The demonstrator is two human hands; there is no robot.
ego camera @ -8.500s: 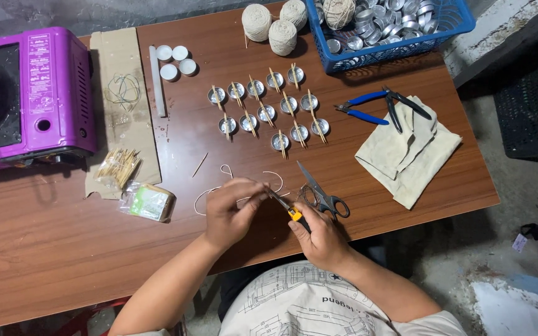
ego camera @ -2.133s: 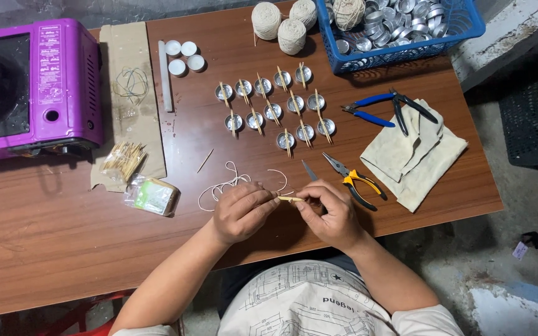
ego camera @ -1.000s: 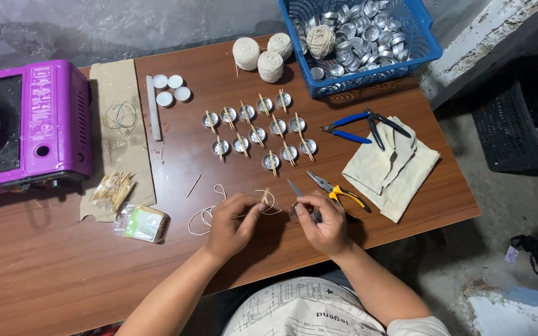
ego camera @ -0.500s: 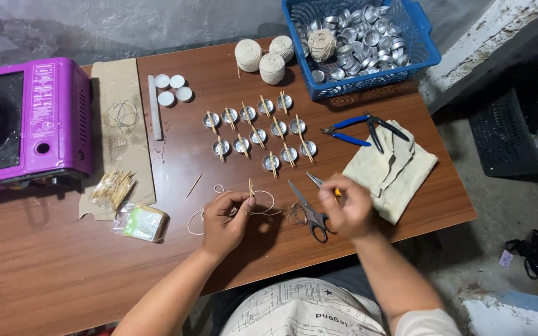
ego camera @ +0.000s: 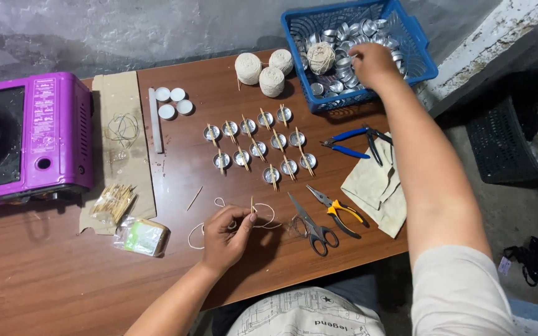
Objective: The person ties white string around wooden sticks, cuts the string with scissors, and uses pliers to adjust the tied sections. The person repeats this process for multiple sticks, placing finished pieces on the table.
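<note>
My left hand (ego camera: 226, 234) rests on the brown table (ego camera: 94, 280) and pinches a short wooden stick (ego camera: 251, 205) with white string (ego camera: 268, 219) looped around it. My right hand (ego camera: 372, 63) reaches into the blue plastic basket (ego camera: 421, 59) and its fingers are among the small metal cups (ego camera: 339, 38); whether it grips one I cannot tell. Black-handled scissors (ego camera: 309, 224) and yellow-handled pliers (ego camera: 337, 208) lie on the table to the right of my left hand.
Several metal cups with sticks across them (ego camera: 256, 149) sit in rows mid-table. Three string balls (ego camera: 269, 70), white discs (ego camera: 172, 102), blue pliers (ego camera: 353, 138) on a cloth (ego camera: 378, 190), a purple stove (ego camera: 26, 137), cardboard (ego camera: 119, 149) and a stick bundle (ego camera: 113, 202) are around.
My right hand left the scissors on the table and reached up into the blue basket. My left hand stayed with the stick and string.
</note>
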